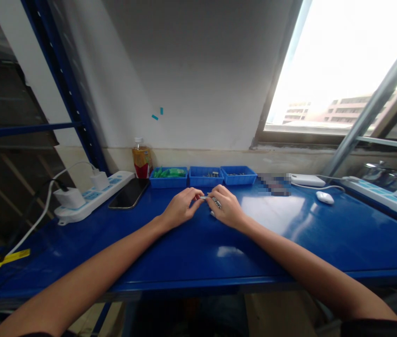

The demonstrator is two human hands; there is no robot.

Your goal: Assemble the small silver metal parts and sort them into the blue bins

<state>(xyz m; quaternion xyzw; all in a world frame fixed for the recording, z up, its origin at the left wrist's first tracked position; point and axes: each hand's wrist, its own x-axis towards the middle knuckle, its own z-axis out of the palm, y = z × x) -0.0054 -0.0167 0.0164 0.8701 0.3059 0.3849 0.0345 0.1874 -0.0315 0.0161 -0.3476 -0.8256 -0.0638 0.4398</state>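
Above the middle of the blue table, my left hand (183, 207) is closed, its thumb and fingertips pinching a small light-coloured piece (203, 197). My right hand (226, 207) is closed too, its fingertips meeting the other side of that piece. A silvery metal part (216, 202) shows at my right fingers; whether it is held or worn is unclear. A pale tip pokes out below that hand. Just behind the hands stand three blue bins: the left bin (169, 182) has green packets (170, 172), while the middle bin (205, 180) and right bin (239, 179) hold small metallic bits.
At left lie a black phone (129, 194) and a white power strip (95, 199) with plugs and cables. A drink bottle (142, 159) stands by the wall. To the right are a white earbud case (325, 197), a white power bank (306, 180) and another power strip (384, 195).
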